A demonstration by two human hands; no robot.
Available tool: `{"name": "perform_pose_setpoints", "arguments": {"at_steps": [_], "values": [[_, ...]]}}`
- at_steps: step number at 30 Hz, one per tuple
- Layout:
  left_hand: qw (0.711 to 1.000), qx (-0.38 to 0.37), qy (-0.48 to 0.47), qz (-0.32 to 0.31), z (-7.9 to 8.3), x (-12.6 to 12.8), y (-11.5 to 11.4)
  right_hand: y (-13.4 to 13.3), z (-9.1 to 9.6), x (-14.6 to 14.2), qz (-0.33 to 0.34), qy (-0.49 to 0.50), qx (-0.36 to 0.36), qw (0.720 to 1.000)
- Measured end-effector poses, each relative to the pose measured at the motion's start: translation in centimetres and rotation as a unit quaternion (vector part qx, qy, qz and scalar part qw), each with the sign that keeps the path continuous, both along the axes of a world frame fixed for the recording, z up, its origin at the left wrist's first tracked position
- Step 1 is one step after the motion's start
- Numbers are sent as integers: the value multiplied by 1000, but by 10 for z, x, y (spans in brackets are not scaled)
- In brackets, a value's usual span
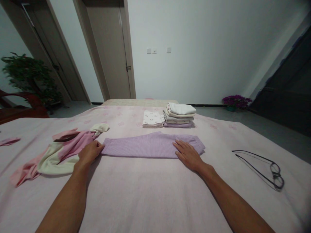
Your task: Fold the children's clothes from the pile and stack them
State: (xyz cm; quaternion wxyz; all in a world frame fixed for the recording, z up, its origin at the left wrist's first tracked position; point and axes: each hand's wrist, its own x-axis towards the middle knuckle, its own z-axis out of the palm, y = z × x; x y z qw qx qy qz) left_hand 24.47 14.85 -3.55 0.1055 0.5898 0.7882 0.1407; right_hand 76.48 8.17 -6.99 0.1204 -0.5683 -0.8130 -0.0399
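Observation:
A pair of light purple ribbed trousers (141,147), folded lengthwise into a long strip, lies flat across the table in front of me. At its left end my left hand (91,151) is closed, the fingertips pinching the hem of the legs. My right hand (187,153) rests flat on the cloth near the gathered waistband (198,144), its fingers stretched out. Just left of my left hand lies a rumpled heap of pink and cream clothing (65,150), partly behind my forearm.
Behind the trousers stand a stack of folded clothes (179,115) and a lower pile of white patterned cloth (153,119). Black-framed glasses (274,174) lie at the right. A pinkish cloth (150,194) covers the table. Beyond are a door (109,48), a plant (29,74) and purple flowers (236,101).

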Motion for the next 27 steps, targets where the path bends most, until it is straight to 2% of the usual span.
{"name": "perform_pose_setpoints", "arguments": {"at_steps": [3, 5, 7, 9, 12, 15, 17, 21, 24, 27], "values": [[999, -9, 32, 38, 9, 8, -5, -1, 1, 0, -1, 1, -1, 1000], [995, 66, 66, 17, 12, 20, -8, -1, 2, -1, -5, 2, -2, 1000], [983, 161, 81, -48, 11, 37, -10, -2, 3, -1, -8, 3, -3, 1000], [965, 214, 55, -144, 5, 58, -10, -3, 3, -2, -6, 2, -2, 1000], [940, 200, 8, -275, -14, 87, -7, -4, 2, -3, -1, 12, 4, 1000], [931, 165, 33, -324, -36, 101, -2, -4, 6, 1, -5, 61, 19, 998], [930, 151, 79, -324, -47, 102, 0, -2, 12, 9, -50, 109, 58, 991], [928, 132, 144, -318, -54, 99, 1, 3, 23, 36, -248, 157, 159, 943], [929, 125, 154, -312, -53, 98, 1, 5, 24, 56, -361, 132, 111, 917], [931, 118, 157, -307, -52, 100, 1, 5, 23, 66, -377, 98, 5, 921]]}}
